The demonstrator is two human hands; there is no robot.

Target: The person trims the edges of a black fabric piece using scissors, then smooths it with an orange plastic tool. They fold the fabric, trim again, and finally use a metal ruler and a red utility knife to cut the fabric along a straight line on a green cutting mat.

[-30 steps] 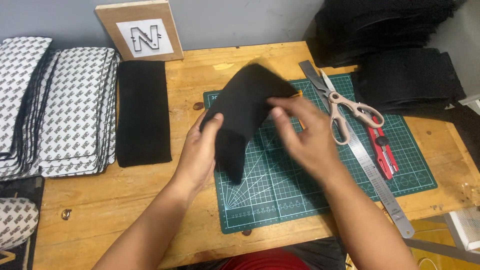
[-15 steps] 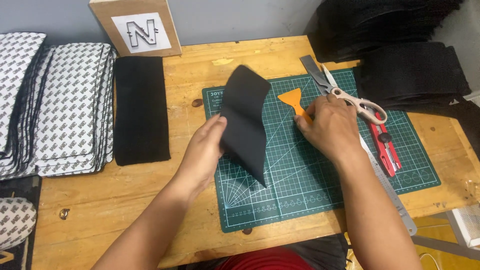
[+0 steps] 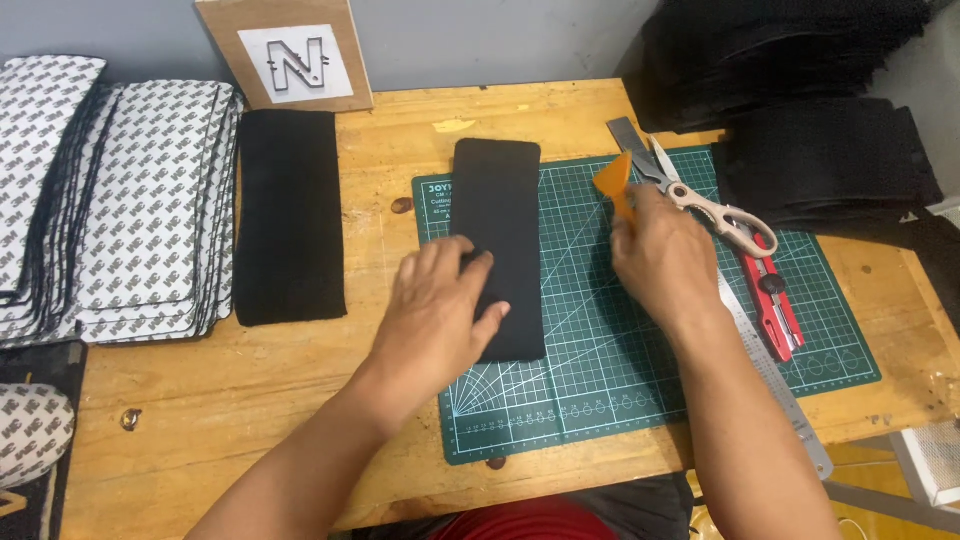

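I work at a wooden table (image 3: 300, 390) against a grey wall, on a green cutting mat (image 3: 640, 360). My left hand (image 3: 435, 320) lies flat, fingers loose, on the black fabric strip (image 3: 500, 215) on the mat's left side. My right hand (image 3: 665, 260) clenches an orange scraper (image 3: 615, 180), its handle hidden in my fist.

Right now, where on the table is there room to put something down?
Bare wood lies in front of the black strip, left of the green mat. The mat's near right corner is free too. By the scissors, red knife and ruler it is crowded.
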